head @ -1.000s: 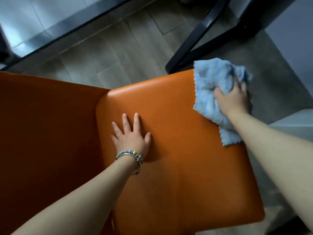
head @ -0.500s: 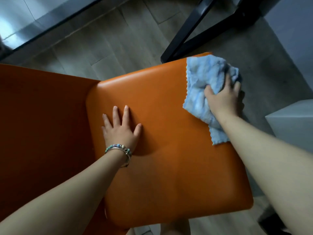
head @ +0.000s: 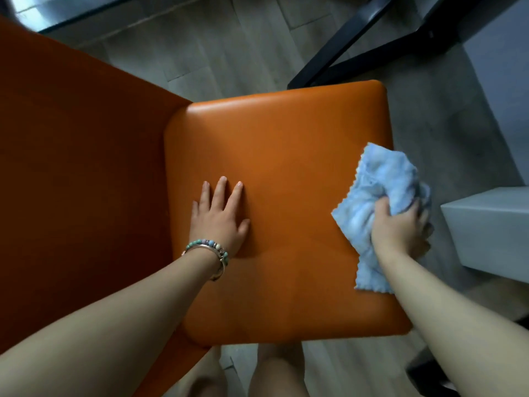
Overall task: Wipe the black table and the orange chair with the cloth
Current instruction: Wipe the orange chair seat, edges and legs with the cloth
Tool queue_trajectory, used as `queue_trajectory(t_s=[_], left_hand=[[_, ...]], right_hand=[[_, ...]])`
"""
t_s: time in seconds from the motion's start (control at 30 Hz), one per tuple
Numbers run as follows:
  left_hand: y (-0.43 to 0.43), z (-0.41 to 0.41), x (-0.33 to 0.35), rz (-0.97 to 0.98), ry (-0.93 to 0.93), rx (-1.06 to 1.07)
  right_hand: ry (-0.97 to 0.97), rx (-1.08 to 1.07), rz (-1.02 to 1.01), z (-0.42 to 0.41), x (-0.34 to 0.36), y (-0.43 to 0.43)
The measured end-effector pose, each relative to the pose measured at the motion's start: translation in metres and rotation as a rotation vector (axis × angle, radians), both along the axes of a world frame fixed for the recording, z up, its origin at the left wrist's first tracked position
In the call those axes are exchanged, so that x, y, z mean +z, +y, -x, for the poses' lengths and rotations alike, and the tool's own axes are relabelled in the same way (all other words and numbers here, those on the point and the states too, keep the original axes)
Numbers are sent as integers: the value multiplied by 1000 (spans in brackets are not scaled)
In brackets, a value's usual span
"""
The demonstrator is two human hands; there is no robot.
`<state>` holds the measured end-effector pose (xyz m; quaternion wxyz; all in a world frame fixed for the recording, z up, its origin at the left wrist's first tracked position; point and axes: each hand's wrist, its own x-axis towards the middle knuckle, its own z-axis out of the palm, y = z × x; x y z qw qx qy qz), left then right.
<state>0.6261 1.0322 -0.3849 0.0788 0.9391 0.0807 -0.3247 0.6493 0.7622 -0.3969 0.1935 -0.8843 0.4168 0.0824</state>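
You have one orange chair (head: 286,144) before you and one cloth (head: 375,179), pale blue. You show two hands: one left hand (head: 219,222) and one right hand (head: 400,227). Your left wrist carries two bracelets (head: 207,244), one beaded and one plain metal. Count two black table legs (head: 357,27) beyond the seat, one grey box (head: 486,224) at your right, and two knees (head: 274,373) at the bottom edge.

A beaded bracelet (head: 206,243) of turquoise, blue and lilac beads circles the left wrist beside a silver bangle (head: 221,263); forearms (head: 128,310) and knees (head: 274,376) are bare.
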Motion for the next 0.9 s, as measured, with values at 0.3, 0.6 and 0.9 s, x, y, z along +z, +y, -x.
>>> queue_trajectory(t_s=[0.3, 0.6, 0.9], left_hand=[[32, 51, 14, 50, 160, -209], [60, 97, 30, -5, 379, -277], [54, 99, 30, 36, 370, -168]], right_hand=[[19, 649, 255, 110, -7, 71], [167, 995, 218, 115, 5, 83], [200, 830, 115, 149, 14, 102]])
